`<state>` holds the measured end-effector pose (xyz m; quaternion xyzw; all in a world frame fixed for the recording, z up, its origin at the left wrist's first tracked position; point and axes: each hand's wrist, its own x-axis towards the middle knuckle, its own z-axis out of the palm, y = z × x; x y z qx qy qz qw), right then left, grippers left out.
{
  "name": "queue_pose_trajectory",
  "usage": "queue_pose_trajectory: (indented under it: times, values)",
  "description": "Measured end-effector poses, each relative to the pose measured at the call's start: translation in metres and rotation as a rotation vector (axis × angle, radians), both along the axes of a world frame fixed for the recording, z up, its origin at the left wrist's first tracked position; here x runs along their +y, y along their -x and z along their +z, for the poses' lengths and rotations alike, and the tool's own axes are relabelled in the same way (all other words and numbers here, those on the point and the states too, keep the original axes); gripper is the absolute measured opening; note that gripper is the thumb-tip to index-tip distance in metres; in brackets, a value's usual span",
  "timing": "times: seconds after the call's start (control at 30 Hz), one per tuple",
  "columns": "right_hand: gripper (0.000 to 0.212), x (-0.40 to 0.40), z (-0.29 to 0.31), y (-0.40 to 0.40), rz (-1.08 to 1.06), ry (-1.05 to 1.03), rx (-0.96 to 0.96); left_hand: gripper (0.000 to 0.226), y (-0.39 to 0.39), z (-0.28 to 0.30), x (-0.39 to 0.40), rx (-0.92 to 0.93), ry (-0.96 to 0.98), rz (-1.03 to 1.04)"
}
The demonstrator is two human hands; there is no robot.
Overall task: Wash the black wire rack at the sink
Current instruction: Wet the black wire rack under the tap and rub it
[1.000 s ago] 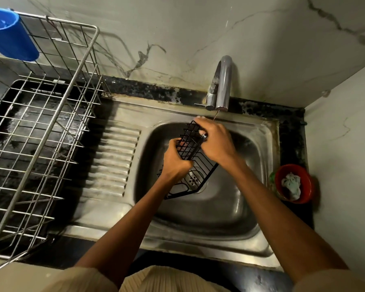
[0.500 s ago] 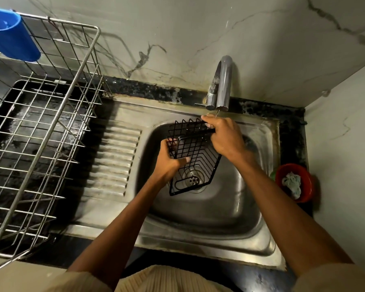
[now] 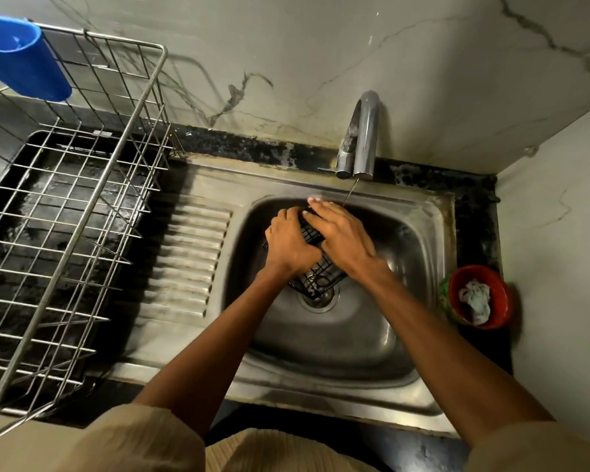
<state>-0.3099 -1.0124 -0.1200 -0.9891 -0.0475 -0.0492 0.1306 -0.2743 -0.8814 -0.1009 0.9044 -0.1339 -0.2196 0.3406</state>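
We look down on a steel sink [image 3: 372, 373] set in a dark counter, with a ribbed drainboard [image 3: 188, 257] on its left side and a marbled wall behind. Left of the drainboard we note a large steel wire dish rack [image 3: 82, 212] standing over a dark tray; a blue plastic holder [image 3: 21, 59] hangs on its far rim. A chrome tap [image 3: 363, 131] rises behind the basin, and we see a thin stream of water [image 3: 348, 194] falling from its spout to just beyond the hands. On the counter at the right of the sink we record a red bowl [image 3: 503, 298] with a crumpled pale cloth [image 3: 474, 303] inside it.

Our two forearms reach into the basin from the bottom edge, beige sleeves at the elbows. The black wire rack [image 3: 315, 282] is held inside the basin, tilted, its lower corner over the drain [image 3: 319, 298]; most of it is hidden under the hands. Our left hand [image 3: 292, 241] grips the rack's left side, fingers curled over the wire. Our right hand [image 3: 341, 236] lies on the rack's upper part with fingers extended and pressed flat, fingertips [image 3: 315, 201] pointing toward the back wall of the basin, near the stream. The two hands touch or nearly touch over the rack; we cannot tell which.
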Motion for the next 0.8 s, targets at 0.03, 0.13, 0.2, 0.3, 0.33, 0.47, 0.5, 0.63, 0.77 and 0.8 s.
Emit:
queue_pose_trajectory:
  times: [0.03, 0.13, 0.2, 0.3, 0.33, 0.47, 0.5, 0.63, 0.77, 0.8]
  values:
    - [0.069, -0.001, -0.003, 0.001, -0.022, -0.031, -0.007, 0.083, 0.001, -0.002, 0.0, -0.011, 0.024, 0.017]
    - [0.068, 0.001, -0.004, 0.001, -0.117, -0.218, -0.017, 0.083, 0.008, -0.002, 0.002, -0.034, 0.09, 0.07]
    - [0.073, 0.002, -0.003, 0.002, -0.239, -0.359, 0.012, 0.084, 0.013, -0.002, 0.004, -0.013, 0.122, 0.119]
    - [0.077, -0.005, -0.02, 0.016, -0.464, -0.604, 0.152, 0.086, 0.019, -0.007, 0.013, 0.021, 0.163, 0.18]
    - [0.076, -0.009, -0.029, 0.024, -0.491, -0.691, 0.206, 0.085, 0.021, -0.011, 0.019, 0.023, 0.178, 0.187]
    - [0.068, -0.012, -0.044, 0.041, -0.52, -0.777, 0.381, 0.086, 0.026, -0.022, 0.035, -0.012, 0.163, 0.157]
    - [0.064, -0.008, -0.041, 0.036, -0.509, -0.745, 0.389, 0.089, 0.026, -0.021, 0.036, -0.017, 0.115, 0.146]
    - [0.069, 0.017, -0.018, 0.01, -0.343, -0.621, 0.298, 0.099, 0.021, -0.013, 0.028, 0.036, -0.119, 0.024]
    - [0.079, 0.034, -0.004, -0.004, -0.144, -0.525, 0.239, 0.095, 0.013, -0.016, 0.023, 0.078, -0.162, 0.067]
    - [0.078, 0.035, -0.005, -0.003, -0.122, -0.502, 0.234, 0.096, 0.012, -0.017, 0.025, 0.084, -0.14, 0.088]
